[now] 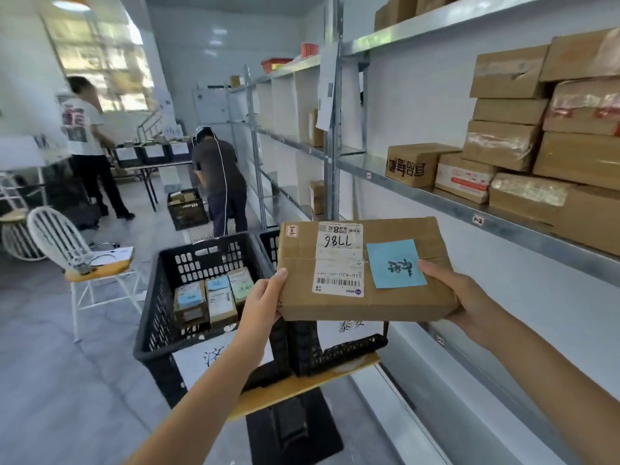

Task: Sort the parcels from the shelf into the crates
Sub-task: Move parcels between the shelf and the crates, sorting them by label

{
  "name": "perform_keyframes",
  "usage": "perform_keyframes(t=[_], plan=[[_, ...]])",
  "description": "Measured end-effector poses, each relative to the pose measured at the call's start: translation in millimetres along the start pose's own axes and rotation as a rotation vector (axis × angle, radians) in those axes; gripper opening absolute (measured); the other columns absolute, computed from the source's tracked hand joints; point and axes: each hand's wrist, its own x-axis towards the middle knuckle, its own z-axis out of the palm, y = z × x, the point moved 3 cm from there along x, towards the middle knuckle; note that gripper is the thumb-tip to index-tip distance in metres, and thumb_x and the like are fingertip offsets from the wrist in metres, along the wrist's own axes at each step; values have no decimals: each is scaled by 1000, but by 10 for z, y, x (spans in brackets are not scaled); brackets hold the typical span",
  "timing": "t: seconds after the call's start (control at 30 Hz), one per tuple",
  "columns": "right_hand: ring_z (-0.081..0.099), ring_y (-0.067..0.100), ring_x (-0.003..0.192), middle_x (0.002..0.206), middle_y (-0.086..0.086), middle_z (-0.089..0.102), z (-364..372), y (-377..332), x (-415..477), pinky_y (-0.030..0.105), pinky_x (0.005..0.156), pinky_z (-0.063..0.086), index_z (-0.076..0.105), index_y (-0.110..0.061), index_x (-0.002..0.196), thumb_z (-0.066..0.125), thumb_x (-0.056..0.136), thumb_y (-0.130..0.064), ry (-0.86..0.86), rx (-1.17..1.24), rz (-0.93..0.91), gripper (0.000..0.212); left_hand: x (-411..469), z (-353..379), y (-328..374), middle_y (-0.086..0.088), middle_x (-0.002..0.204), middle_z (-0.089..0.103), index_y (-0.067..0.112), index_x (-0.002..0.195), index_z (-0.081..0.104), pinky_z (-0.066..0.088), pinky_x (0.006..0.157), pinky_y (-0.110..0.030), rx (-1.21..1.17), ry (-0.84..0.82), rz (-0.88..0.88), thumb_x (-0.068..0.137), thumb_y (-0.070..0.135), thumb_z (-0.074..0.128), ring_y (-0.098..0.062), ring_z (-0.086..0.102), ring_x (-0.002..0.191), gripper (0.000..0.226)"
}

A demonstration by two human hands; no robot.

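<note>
**Head view.** A brown cardboard parcel (365, 270) is held level in the air between both hands, in front of the person. The left hand (265, 297) grips its left edge with the thumb on top. The right hand (459, 297) grips its right edge, thumb on top beside a blue note (396, 263). The fingers beneath the parcel are hidden. A white shipping label (339, 260) lies left of the note.

Below and left of the left hand stands a black crate (156, 307) with several small parcels (214, 297) on its floor. A second black crate (349, 350) sits directly under the held parcel and is largely covered by it.

Right of the right hand and above it runs a metal shelf (436, 199) bearing stacked cartons (503, 146).

Beyond the hands, two people stand near a further crate (188, 209) on the floor.
</note>
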Motion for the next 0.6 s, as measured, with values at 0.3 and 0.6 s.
perform_keyframes(t=[0.3, 0.6], plan=[[68, 21, 104, 108, -2, 76, -93, 79, 1225, 49, 100, 49, 78, -40, 101, 75, 70, -55, 108, -42, 38, 34, 1035, -129, 82, 28, 107, 63, 39, 111, 66, 37, 81, -18, 173, 108, 92, 94, 54, 51, 4, 54, 108, 27], [74, 18, 77, 88, -1, 78, 154, 346, 2390, 30, 60, 53, 74, -20, 107, 82, 60, -57, 207, -177, 165, 60, 1935, -373, -88, 17, 133, 53, 25, 142, 51, 31, 82, -8, 359, 61, 166, 102, 34, 48, 1, 45, 118, 41]])
